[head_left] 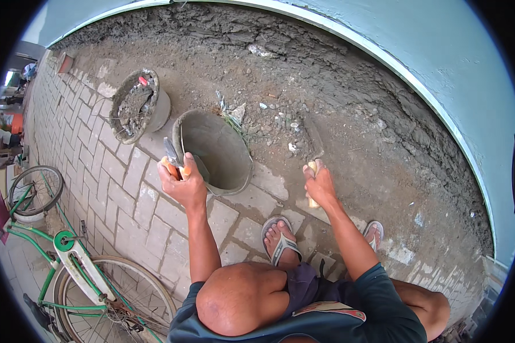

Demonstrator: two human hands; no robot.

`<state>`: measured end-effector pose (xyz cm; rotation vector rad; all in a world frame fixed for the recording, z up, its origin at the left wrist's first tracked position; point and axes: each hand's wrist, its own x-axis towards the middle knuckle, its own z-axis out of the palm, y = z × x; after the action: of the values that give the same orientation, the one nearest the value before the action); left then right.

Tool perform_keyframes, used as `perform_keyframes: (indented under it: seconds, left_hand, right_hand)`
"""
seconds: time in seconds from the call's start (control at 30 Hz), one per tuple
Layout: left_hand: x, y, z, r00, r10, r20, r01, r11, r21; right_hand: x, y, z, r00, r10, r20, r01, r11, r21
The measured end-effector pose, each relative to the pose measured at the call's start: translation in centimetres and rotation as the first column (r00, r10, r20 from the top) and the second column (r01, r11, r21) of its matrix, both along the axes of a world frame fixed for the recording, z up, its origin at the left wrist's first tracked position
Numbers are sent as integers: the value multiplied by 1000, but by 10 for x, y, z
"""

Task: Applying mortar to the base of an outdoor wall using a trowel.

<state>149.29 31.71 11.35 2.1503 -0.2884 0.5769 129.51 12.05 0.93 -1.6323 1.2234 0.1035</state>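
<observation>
My left hand is closed round a grey metal tool with orange grips, its metal end pointing up and away from me. That hand is at the near left rim of a mud-stained bucket, tilted with its mouth toward me; I cannot tell whether the fingers touch the rim. My right hand grips the pale yellow handle of a trowel. The trowel's mud-coloured blade appears to lie against the soil just beyond the hand and is hard to pick out.
A second bucket, filled with rubble and a red piece, stands farther left. Loose dirt and debris run along the pale blue wall. Paving bricks cover the ground at left, where a green bicycle lies or stands. My sandalled feet are close by.
</observation>
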Motion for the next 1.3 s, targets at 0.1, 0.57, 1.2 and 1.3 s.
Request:
perform_keyframes:
  seconds: [0.1, 0.57, 1.2, 1.3]
  left_hand:
    - [-6, 18, 4, 990, 81, -116, -101, 979, -176]
    - [31, 21, 13, 983, 159, -88, -161, 987, -13]
    - [27, 49, 0, 977, 183, -108, -189, 980, -56]
    - [37, 32, -7, 989, 127, -80, -138, 979, -148]
  right_hand:
    - [8, -28, -2, 992, -102, 77, 118, 961, -251]
    - [39, -38, 21, 939, 333, -84, -342, 888, -307]
    - [224, -79, -4, 606, 795, -15, -621, 462, -634]
    - [224, -65, -11, 477, 873, -98, -745, 342, -572]
